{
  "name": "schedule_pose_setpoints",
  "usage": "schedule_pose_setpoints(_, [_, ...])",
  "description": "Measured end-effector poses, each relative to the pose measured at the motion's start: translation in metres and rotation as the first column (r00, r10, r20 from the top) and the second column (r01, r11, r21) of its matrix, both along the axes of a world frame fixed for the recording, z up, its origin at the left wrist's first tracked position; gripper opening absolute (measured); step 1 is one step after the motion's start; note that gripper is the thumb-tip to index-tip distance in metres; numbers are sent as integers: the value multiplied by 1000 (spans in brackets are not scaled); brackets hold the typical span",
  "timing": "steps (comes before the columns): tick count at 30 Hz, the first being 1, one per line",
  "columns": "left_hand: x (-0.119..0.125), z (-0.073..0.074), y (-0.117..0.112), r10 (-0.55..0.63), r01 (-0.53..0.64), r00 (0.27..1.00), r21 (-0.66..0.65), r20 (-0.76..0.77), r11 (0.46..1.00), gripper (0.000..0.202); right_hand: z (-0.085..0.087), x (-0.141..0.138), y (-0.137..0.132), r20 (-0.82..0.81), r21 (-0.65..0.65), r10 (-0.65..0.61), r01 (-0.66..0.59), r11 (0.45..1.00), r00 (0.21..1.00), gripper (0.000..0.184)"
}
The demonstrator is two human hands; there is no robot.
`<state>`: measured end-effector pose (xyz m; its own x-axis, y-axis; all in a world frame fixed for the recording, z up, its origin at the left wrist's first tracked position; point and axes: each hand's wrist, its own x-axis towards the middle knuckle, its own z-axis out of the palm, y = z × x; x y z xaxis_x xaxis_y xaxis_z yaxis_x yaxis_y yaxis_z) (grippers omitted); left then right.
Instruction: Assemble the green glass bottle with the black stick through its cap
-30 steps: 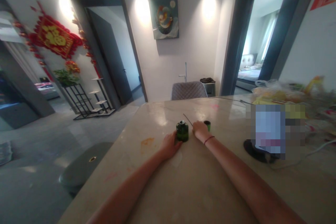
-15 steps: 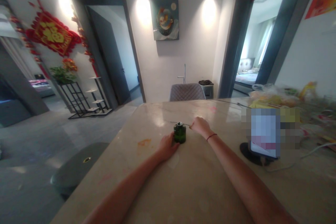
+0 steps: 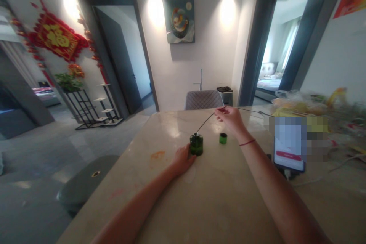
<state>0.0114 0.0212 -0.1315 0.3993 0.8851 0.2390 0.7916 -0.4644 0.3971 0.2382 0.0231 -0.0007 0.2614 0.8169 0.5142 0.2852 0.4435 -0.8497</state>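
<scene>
A small dark green glass bottle [image 3: 196, 144] stands upright on the beige marble table [image 3: 217, 198]. My left hand [image 3: 183, 159] is wrapped round its left side. My right hand [image 3: 231, 118] is raised above the table, behind and to the right of the bottle, and pinches a thin dark stick [image 3: 208, 119]. The stick slants down to the left, and its lower tip is at the bottle's mouth. A small green cap [image 3: 223, 138] lies on the table just right of the bottle.
A phone [image 3: 288, 148] on a stand sits at the right, with a cable and a heap of bags and packets [image 3: 311, 106] behind it. A grey chair [image 3: 204, 100] is at the table's far end, a round stool [image 3: 85, 185] to the left.
My right hand has risen from the table beside the bottle and swung the stick from lying flat to slanting into the bottle's mouth. The green cap is uncovered again. My left hand has stayed.
</scene>
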Motion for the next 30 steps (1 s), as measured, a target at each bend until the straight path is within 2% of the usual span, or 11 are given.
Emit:
schedule_pose_setpoints(2, [0, 0, 0, -2, 2, 1000, -1, -10, 1000, 53, 5, 1, -3, -69, 56, 33, -29, 998, 997, 29])
schedule_pose_setpoints(6, [0, -1, 0, -2, 2, 1000, 9, -10, 1000, 53, 12, 3, -8, -118, 145, 23, -6, 989, 993, 33])
schedule_pose_setpoints(13, [1, 0, -1, 7, -7, 1000, -4, 0, 1000, 54, 16, 3, -12, -173, 198, 37, -2, 980, 984, 32])
schedule_pose_setpoints(16, [-1, -3, 2, 16, -13, 997, -41, 72, 999, 56, 14, 1, -10, -240, 193, 60, -13, 981, 969, 31])
schedule_pose_setpoints(18, [-3, -7, 7, 27, -9, 981, -92, 193, 996, 56, 11, -1, -6, -320, 168, 95, -42, 985, 943, 31])
schedule_pose_setpoints(20, [-6, -11, 15, 35, 31, 916, -156, 400, 987, 57, 4, -5, -1, -402, 128, 140, -96, 987, 905, 31])
schedule_pose_setpoints(22, [-10, -13, 22, 68, 81, 774, -206, 629, 975, 54, -5, -8, 6, -464, 89, 164, -138, 986, 871, 31])
schedule_pose_setpoints(24, [-12, -11, 24, 101, 96, 648, -213, 755, 972, 50, -15, -11, 12, -504, 57, 157, -148, 987, 849, 30])
schedule_pose_setpoints(25, [-13, -9, 23, 103, 83, 613, -194, 783, 977, 47, -20, -12, 15, -516, 42, 148, -147, 988, 844, 30])
schedule_pose_setpoints(27, [-12, -2, 18, 78, 19, 600, -111, 796, 994, 41, -29, -14, 20, -521, 11, 138, -155, 988, 842, 29])
schedule_pose_setpoints(30, [-8, 8, 8, 63, -123, 657, 24, 752, 992, 34, -38, -15, 25, -508, -27, 149, -189, 982, 848, 28])
